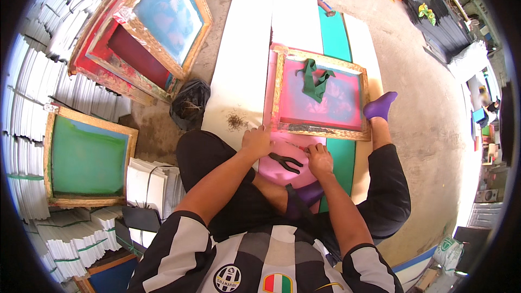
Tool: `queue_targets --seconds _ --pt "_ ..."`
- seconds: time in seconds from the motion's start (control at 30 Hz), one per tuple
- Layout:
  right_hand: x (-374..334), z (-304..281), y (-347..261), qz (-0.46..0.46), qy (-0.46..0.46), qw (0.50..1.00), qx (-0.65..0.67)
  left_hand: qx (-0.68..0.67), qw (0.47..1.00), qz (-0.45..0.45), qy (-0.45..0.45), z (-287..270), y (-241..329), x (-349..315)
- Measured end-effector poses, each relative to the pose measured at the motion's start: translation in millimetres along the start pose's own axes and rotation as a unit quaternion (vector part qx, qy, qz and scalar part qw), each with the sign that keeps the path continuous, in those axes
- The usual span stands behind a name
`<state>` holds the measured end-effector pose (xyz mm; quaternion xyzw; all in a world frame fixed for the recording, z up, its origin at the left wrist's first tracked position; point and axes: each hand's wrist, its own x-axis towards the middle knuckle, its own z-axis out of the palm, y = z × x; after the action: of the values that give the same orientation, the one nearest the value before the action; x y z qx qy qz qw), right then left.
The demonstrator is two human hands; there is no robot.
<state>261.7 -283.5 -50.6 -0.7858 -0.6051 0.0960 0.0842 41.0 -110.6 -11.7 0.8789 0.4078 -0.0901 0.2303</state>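
Note:
A wooden screen frame (364, 103) with pink-stained mesh lies before me, a crumpled dark green cloth strip (315, 84) on its mesh. My left hand (258, 142) is at the frame's near left corner, fingers closed against the wood. My right hand (319, 160) is closed round a thin screwdriver-like tool (297, 146), whose shaft points left toward the frame's near edge. Between my hands, black-handled pliers (286, 163) rest on a pink surface. Left of the frame, a scatter of small dark bits (236, 121) lies on a white board (239, 49).
Paint-stained screen frames (146, 38) lean at the upper left beside a black plastic bag (190, 103). A green-meshed frame (89, 160) leans on stacked white sheets (24, 108). A hammer-like tool (325, 8) lies at the boards' far end. My purple-socked foot (381, 105) is by the frame's right side.

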Motion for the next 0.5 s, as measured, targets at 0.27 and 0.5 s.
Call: queue_targets --seconds 0.27,0.5 --pt "-7 -29 -25 0.034 0.031 0.992 0.121 -0.055 0.995 -0.019 0.086 18 -13 19" --pt "11 -40 -54 0.125 0.003 0.97 0.206 -0.214 0.964 -0.111 0.116 17 -21 27"
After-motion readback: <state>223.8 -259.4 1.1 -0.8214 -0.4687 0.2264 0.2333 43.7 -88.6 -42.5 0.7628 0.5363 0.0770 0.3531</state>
